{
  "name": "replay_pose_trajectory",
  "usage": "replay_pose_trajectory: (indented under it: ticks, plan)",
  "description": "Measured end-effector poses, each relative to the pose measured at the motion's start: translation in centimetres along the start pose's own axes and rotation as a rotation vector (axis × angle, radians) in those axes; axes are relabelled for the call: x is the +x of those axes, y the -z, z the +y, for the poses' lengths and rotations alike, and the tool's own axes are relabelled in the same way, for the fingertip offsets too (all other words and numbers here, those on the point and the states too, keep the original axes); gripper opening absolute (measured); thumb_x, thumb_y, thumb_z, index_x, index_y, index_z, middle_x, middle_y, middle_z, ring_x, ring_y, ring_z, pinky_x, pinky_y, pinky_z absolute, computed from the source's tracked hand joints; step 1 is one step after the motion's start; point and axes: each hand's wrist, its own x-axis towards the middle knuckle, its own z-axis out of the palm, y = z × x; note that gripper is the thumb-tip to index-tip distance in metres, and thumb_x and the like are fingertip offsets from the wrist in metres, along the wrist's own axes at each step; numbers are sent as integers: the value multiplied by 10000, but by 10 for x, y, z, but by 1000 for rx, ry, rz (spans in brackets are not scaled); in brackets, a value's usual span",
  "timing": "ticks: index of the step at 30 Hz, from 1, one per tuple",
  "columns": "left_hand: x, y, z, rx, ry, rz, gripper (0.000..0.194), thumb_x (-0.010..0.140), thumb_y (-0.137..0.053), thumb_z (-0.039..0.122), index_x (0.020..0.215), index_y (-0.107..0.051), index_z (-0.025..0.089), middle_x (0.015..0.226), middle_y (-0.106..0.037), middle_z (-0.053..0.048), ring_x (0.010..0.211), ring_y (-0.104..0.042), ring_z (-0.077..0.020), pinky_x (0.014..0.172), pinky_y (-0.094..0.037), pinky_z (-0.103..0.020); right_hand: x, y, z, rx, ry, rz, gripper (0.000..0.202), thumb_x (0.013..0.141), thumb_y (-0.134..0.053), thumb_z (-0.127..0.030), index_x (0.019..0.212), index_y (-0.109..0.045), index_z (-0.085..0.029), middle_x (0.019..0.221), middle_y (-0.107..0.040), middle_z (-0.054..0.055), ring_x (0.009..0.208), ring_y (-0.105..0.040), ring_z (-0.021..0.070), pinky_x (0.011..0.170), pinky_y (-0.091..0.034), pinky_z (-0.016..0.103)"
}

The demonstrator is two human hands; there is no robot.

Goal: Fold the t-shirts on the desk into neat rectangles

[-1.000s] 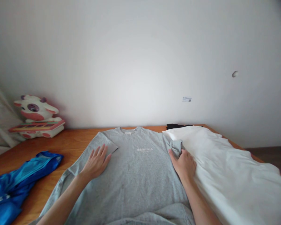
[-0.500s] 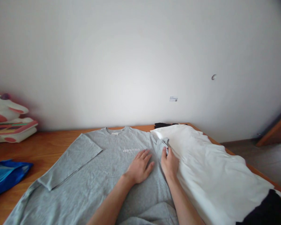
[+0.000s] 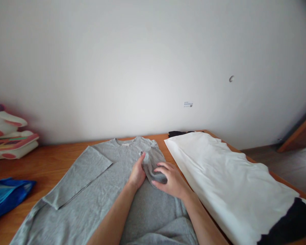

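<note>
A grey T-shirt (image 3: 104, 190) lies spread on the wooden table, collar toward the wall, its left sleeve laid inward over the body. Its right sleeve (image 3: 153, 162) is turned in over the chest and hides the lettering there. Between thumb and fingers, my left hand (image 3: 137, 173) pinches the edge of that right sleeve. Just right of it, my right hand (image 3: 171, 178) has its fingers spread and curved at the sleeve's lower part, without a closed grip.
White cloth (image 3: 224, 177) covers the right side of the table (image 3: 63, 158), with black cloth (image 3: 290, 224) at its near corner and more black fabric (image 3: 178, 133) behind. Blue fabric (image 3: 7, 195) and a toy keyboard (image 3: 12, 143) are at the left. A wall (image 3: 132, 68) stands behind.
The right sleeve has moved leftward onto the chest. My left hand has gone from lying flat on the shirt to pinching the sleeve; my right hand has let go and opened, shifting left.
</note>
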Motion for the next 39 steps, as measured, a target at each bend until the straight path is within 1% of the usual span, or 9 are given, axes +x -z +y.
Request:
replay_pose_trajectory:
  ticks: [3,6,9,14,22,27,29,34,39]
  plan:
    - [2,4,-4,43,-49,88,346,701,-831,331,970,-698,161,985,-797,-103,1070,-728,-312,931,-580,-399,-2,3,2,6,11,-22,444,723,-848,-450,1110,-708,-283,1241,-656,61,1186,-605,263,1056,-456,419]
    - [7,11,-9,183,-117,136,384,694,-841,321,1013,-675,187,984,-796,-88,1015,-744,-297,896,-588,-388,-1,6,2,28,21,-12,393,715,-854,-494,1003,-707,-270,1161,-667,50,1128,-622,253,1017,-465,397]
    - [14,23,-8,390,-157,178,446,732,-827,373,1101,-644,203,960,-793,-82,937,-757,-277,817,-602,-364,0,3,6,51,-9,75,242,890,-699,-489,882,-680,-248,1004,-673,41,1001,-644,209,926,-479,343]
    - [20,47,7,618,-173,280,411,764,-814,313,1108,-639,171,923,-776,-92,802,-750,-223,670,-598,-285,2,-2,20,60,-175,216,424,1044,-403,-454,732,-584,-231,757,-623,25,724,-593,163,706,-459,278]
    - [18,56,24,902,-250,289,414,822,-746,272,1215,-651,181,1021,-739,-98,748,-732,-177,685,-616,-303,-2,13,-2,68,-73,-73,266,841,-749,-462,762,-652,-228,807,-675,-8,785,-630,162,750,-447,279]
    - [13,50,29,1121,-366,255,383,780,-709,160,1154,-722,238,1256,-708,-86,1137,-667,-259,1016,-524,-386,-3,18,-17,15,-64,-193,318,695,-880,-442,800,-664,-233,834,-686,-21,817,-634,175,777,-429,291]
    - [12,48,29,1187,-385,237,381,759,-700,129,1119,-739,249,1224,-731,-70,1163,-653,-267,1046,-495,-377,-2,18,-19,2,-70,-208,263,706,-868,-360,834,-674,-236,816,-683,-25,808,-633,172,782,-427,291]
    - [12,47,28,1282,-378,241,280,781,-661,135,1029,-747,232,957,-782,-50,820,-713,-217,859,-549,-329,-1,17,-19,-3,-54,-193,98,786,-762,-250,773,-666,-237,737,-662,-31,725,-610,152,718,-404,269]
    - [12,48,38,1296,-408,329,172,846,-591,203,983,-695,198,1027,-754,-77,892,-717,-208,780,-544,-281,0,17,-13,-18,-48,-88,164,882,-654,-275,728,-621,-229,693,-633,-28,670,-575,141,664,-375,262]
